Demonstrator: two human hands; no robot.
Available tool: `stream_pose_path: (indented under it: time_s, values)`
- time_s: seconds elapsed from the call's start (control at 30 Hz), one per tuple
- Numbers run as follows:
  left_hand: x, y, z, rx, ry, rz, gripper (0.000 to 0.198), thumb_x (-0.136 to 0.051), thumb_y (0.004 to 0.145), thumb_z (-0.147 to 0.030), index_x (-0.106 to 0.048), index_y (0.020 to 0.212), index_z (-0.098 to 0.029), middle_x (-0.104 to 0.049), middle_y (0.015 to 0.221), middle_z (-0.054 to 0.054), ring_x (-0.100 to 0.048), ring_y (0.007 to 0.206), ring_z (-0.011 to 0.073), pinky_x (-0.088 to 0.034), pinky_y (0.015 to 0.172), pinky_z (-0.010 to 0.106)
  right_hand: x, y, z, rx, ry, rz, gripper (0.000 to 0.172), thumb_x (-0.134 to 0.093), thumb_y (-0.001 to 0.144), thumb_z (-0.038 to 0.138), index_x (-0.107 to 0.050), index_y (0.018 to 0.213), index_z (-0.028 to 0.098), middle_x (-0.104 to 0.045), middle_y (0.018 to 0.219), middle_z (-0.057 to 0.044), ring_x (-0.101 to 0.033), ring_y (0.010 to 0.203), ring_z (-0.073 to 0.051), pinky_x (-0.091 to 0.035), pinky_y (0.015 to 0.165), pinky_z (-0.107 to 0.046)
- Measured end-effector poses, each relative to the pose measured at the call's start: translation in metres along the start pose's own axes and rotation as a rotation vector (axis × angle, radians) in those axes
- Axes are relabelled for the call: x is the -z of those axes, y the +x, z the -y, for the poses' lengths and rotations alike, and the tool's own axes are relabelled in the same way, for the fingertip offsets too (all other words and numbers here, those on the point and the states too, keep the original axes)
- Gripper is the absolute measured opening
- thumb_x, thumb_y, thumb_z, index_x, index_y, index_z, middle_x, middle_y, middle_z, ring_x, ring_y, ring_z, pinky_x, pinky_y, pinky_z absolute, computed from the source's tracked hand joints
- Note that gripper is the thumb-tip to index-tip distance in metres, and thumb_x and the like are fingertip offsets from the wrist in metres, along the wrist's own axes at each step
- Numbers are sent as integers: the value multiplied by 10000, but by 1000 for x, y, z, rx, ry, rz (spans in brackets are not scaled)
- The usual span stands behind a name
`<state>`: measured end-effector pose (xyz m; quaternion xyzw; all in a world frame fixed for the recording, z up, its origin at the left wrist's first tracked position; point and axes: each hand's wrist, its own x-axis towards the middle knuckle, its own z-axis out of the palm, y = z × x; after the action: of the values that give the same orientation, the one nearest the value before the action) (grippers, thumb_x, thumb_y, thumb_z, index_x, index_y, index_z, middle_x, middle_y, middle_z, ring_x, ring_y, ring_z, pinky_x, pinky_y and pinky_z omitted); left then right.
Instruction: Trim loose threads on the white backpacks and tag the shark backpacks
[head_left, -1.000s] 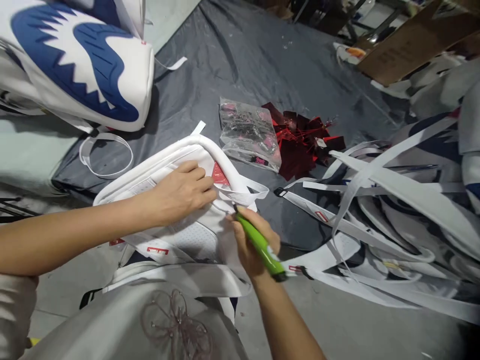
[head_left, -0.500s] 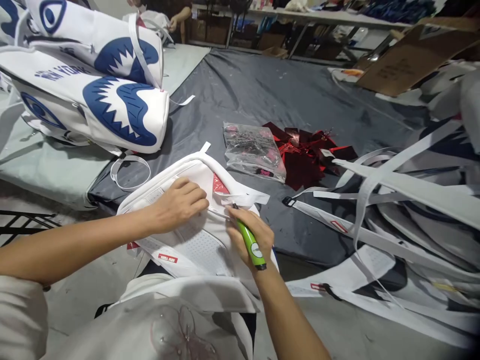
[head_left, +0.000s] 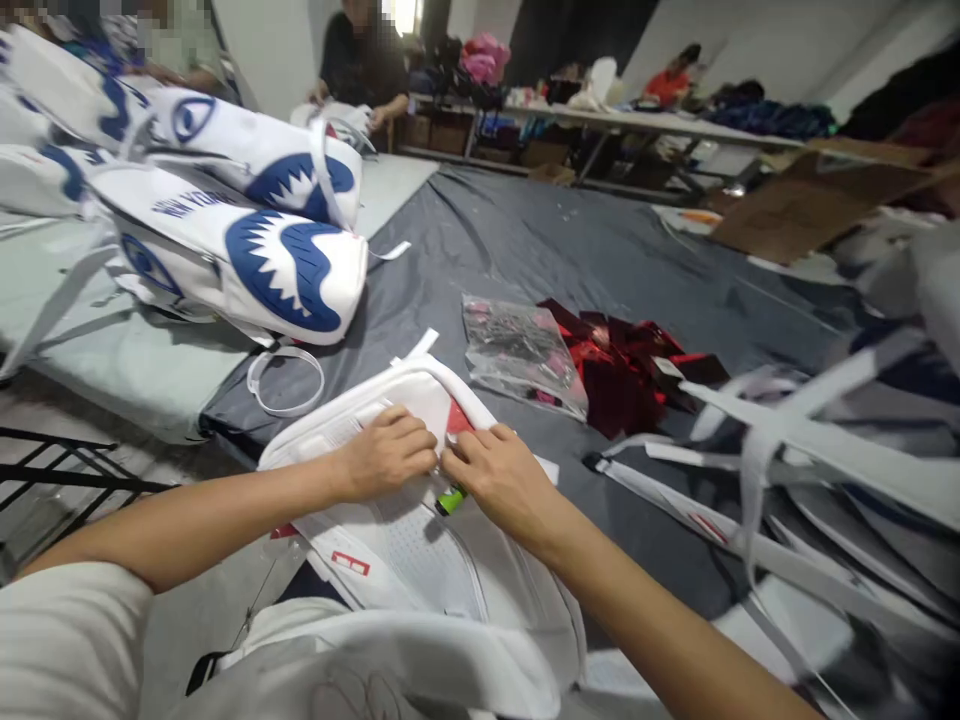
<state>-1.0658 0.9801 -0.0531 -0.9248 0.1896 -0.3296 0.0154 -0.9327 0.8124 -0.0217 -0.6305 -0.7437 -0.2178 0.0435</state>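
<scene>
A white backpack (head_left: 420,540) lies face down in front of me on the dark grey sheet, a red patch (head_left: 457,418) showing near its top edge. My left hand (head_left: 386,455) presses on the upper part of the bag with fingers curled against the fabric. My right hand (head_left: 499,478) meets it from the right, fingers pinched at the same spot, with a green tool (head_left: 450,498) tucked under the palm so that only its end shows.
Finished white bags with blue shark mouths (head_left: 277,270) are stacked at the left. A clear plastic bag (head_left: 521,355) and red tags (head_left: 630,370) lie ahead. White straps (head_left: 787,470) pile at the right. Another person (head_left: 360,70) works at the far table.
The camera has tilted up, bringing the room behind into view. My right hand moved left to meet my left hand at the bag's top, turning the green tool under the palm.
</scene>
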Motion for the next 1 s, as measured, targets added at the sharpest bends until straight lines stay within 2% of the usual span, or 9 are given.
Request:
stream_pose_path:
  time_s: [0.1, 0.2, 0.33, 0.4, 0.53, 0.67, 0.8, 0.9, 1.0]
  values:
    - [6, 2, 0, 50, 11, -31, 152, -486, 993, -231, -601, 903, -189, -687, 963, 23, -581, 907, 157, -398, 923, 343, -9, -8, 3, -97, 107, -93, 274, -456, 944, 49, -625, 771, 179, -592, 726, -31, -482, 668, -178, -297, 687, -323]
    - [23, -5, 7, 368, 39, -113, 342, -501, 980, -450, -570, 1166, -171, -644, 1205, 124, -567, 1142, 248, -385, 1042, 437, -10, -20, 5, -135, 117, -162, 293, -392, 980, 83, -661, 890, 157, -644, 825, -67, -525, 778, -200, -336, 739, -330]
    - [49, -19, 15, 887, -177, 160, 613, -471, 939, -623, -475, 1321, -144, -647, 1217, 156, -614, 1118, 305, -476, 949, 467, -3, -6, 3, 17, -22, -238, 310, -375, 1003, 139, -681, 956, 130, -683, 969, -131, -540, 962, -261, -364, 858, -399]
    - [58, -20, 16, 961, -287, 294, 570, -476, 943, -595, -479, 1313, -161, -654, 1222, 140, -631, 1106, 322, -496, 917, 468, -3, 20, 1, 89, -77, -269, 288, -404, 988, 114, -686, 935, 133, -681, 931, -116, -535, 949, -252, -361, 854, -393]
    - [73, -28, 6, 1009, -402, 346, 588, -625, 867, -494, -444, 1340, -196, -667, 1209, 112, -655, 1075, 312, -514, 880, 413, -5, 78, 10, 145, -80, -347, 283, -441, 978, 128, -669, 812, 155, -630, 760, -71, -477, 759, -217, -337, 733, -360]
    - [95, -58, -12, 1080, -429, 349, 712, -680, 835, -506, -380, 1412, -214, -642, 1275, 120, -627, 1155, 309, -510, 922, 408, 16, 80, 38, 146, 26, -376, 257, -414, 969, 115, -662, 904, 130, -644, 818, -91, -499, 782, -227, -354, 742, -368]
    - [111, -61, -13, 985, -226, 196, 776, -612, 872, -591, -354, 1453, -147, -475, 1473, 203, -471, 1347, 341, -409, 1069, 497, 33, 28, 60, -24, 149, -283, 342, -438, 894, 64, -570, 1210, 72, -652, 1006, -129, -554, 896, -231, -416, 762, -343]
    - [103, -20, 0, 610, -101, 61, 435, -510, 964, -468, -563, 1265, -159, -606, 1328, 155, -547, 1232, 270, -396, 1044, 442, 21, -1, 71, -201, 135, -149, 490, -461, 778, 11, -526, 1254, 109, -638, 1049, -124, -563, 940, -251, -473, 801, -343]
    - [79, 34, 16, 204, -150, 317, 260, -501, 974, -301, -657, 1162, -211, -624, 1329, 91, -552, 1217, 226, -413, 967, 378, -3, -8, 81, -372, 84, -81, 591, -474, 720, -2, -476, 1296, 135, -619, 1116, -149, -559, 1037, -307, -507, 854, -402]
